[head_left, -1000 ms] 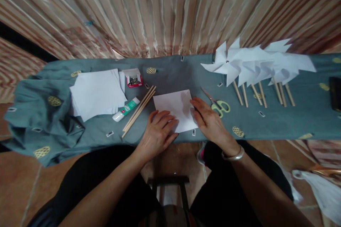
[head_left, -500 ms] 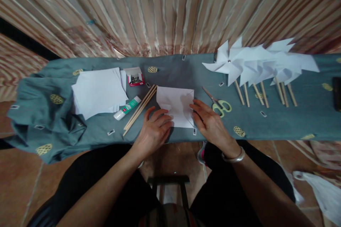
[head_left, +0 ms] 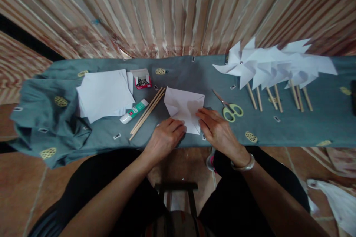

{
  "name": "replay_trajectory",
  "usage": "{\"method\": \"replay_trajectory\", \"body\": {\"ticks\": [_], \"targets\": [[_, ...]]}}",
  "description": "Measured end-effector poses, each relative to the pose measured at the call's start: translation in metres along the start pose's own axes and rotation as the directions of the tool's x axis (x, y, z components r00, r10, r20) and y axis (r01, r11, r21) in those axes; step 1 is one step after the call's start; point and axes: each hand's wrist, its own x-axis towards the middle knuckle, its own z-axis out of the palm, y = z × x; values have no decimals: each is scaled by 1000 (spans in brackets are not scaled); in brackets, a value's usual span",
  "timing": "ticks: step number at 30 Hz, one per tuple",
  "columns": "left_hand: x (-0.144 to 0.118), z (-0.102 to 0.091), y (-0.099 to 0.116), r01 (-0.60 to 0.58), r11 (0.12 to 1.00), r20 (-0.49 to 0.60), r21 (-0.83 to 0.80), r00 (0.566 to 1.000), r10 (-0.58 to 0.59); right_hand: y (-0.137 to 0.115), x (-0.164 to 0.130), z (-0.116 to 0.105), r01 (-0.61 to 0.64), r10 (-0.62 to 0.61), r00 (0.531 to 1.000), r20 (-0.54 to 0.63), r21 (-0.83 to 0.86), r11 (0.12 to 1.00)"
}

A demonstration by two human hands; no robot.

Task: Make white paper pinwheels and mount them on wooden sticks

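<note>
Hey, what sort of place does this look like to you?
Possibly a room at home set up for paper craft: a patterned curtain hangs behind a cloth-covered table, where paper pinwheels and a glue stick lie.

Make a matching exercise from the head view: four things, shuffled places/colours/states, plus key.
1. scissors
2. glue stick
3. folded sheet
4. pinwheels

A. touched by the left hand and the right hand
B. white, in an overlapping row
C. pale green handles
D. green and white, next to the paper stack

Pairs: 1-C, 2-D, 3-A, 4-B
</note>
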Motion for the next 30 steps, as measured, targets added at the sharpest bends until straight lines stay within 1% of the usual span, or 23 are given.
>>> {"method": "replay_trajectory", "body": {"ticks": [4, 7, 10, 13, 15, 18, 21, 24, 27, 30], "targets": [[-1, -1, 1, -7, 1000, -22, 6, 1000, 7, 2, 0, -2, -25, 26, 1000, -9, 60, 998], [-1, -1, 0, 25, 999, -35, -30, 999, -26, 5, 1, -4, -82, 83, 997, -1, 160, 984], [-1, 0, 0, 72, 994, -32, -86, 997, -75, 7, 2, -5, -129, 118, 991, 56, 286, 949], [-1, 0, -1, 95, 988, -32, -123, 994, -100, 7, 4, -3, -167, 131, 984, 119, 375, 912], [-1, 0, -1, 102, 985, -37, -140, 994, -108, 6, 6, 0, -198, 156, 979, 131, 419, 886], [-1, 0, 0, 110, 982, -35, -152, 993, -116, 5, 10, 5, -230, 201, 973, 110, 467, 854], [-1, 0, 0, 121, 981, -26, -154, 992, -127, 3, 14, 10, -239, 238, 969, 64, 479, 845], [-2, 0, -1, 137, 977, -41, -160, 988, -146, 1, 20, 16, -235, 259, 966, 10, 454, 860], [-4, 1, -1, 160, 970, -82, -184, 981, -177, 1, 24, 23, -234, 271, 962, -39, 399, 887], [-6, 1, 0, 165, 967, -95, -196, 978, -187, -1, 28, 29, -216, 255, 963, -86, 320, 923]]}}
